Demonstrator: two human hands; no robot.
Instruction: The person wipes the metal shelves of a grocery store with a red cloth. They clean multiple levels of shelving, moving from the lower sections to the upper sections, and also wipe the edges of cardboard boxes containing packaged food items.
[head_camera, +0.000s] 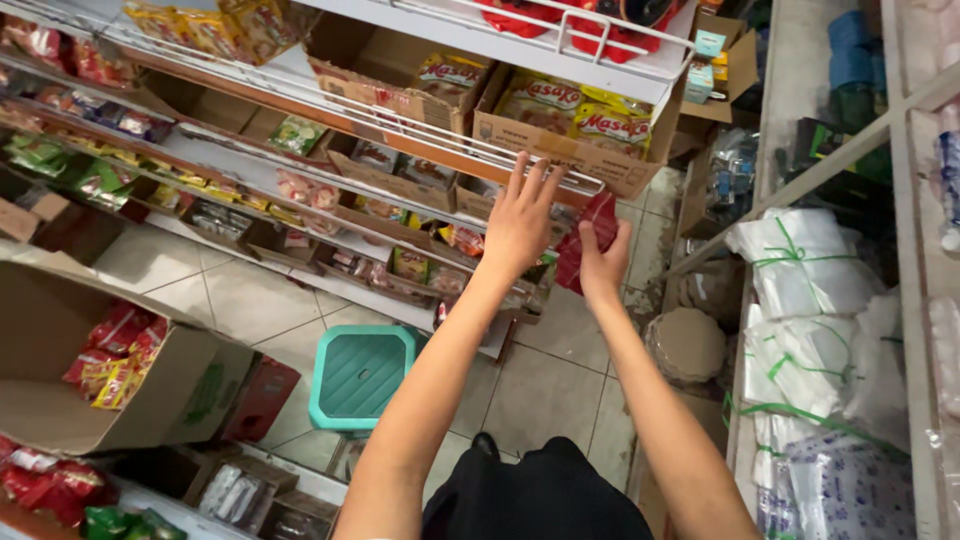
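1. Seen from above, looking down along two bare forearms stretched toward a shop shelf.
2. Left hand (520, 215) raised, fingers spread and straight, grasping nothing, fingertips touching or just short of the white wire rail (420, 130) along the front of the shelf.
3. Right hand (603, 265) just beside it and lower, closed around a red packet (588, 240), thumb on the near face, fingers hidden behind.
4. Red packet held upright below the shelf edge, beneath a cardboard carton (570, 150).
5. Carton open on top, packed with yellow sachets (575, 105) with red lettering, standing on the shelf behind the rail.
6. To the left on the same shelf, a second open carton (390, 80) with similar yellow sachets inside.
7. Lower shelves running leftward, crowded with small trays of mixed snack packets in green, red and yellow.
8. On the tiled floor (250, 295) below, a teal plastic stool (360, 375) with a ribbed square seat, just left of the left forearm.
9. Far left, a large open cardboard box (60, 400) holding red and yellow packets (115, 355).
10. At right, stacks of clear plastic bags (805, 260) tied with green string, on a separate rack.
11. Bottom centre, dark clothing (540, 495) of the person.
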